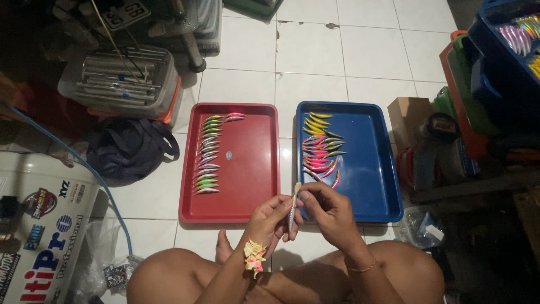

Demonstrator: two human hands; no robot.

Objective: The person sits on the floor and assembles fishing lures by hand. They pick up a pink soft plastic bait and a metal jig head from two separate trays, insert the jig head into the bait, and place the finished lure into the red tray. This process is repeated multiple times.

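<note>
I sit on a white tiled floor with two trays in front of me. My left hand (271,220) and my right hand (325,211) meet over the near edges of the trays, both pinching one slim fishing lure (293,209) held upright. The red tray (253,186) on the left carries a column of green and pink lures (209,155). On the blue tray (371,169) to the right lie yellow and pink lures (320,149). A bunch of yellow-pink scraps (253,256) sits at my left wrist.
A white drum (39,231) stands at the left beside a dark bag (126,146). A clear bin of metal parts (121,79) sits at the back left. Blue crates (506,62), a cardboard box (408,118) and clutter crowd the right. My knees frame the bottom.
</note>
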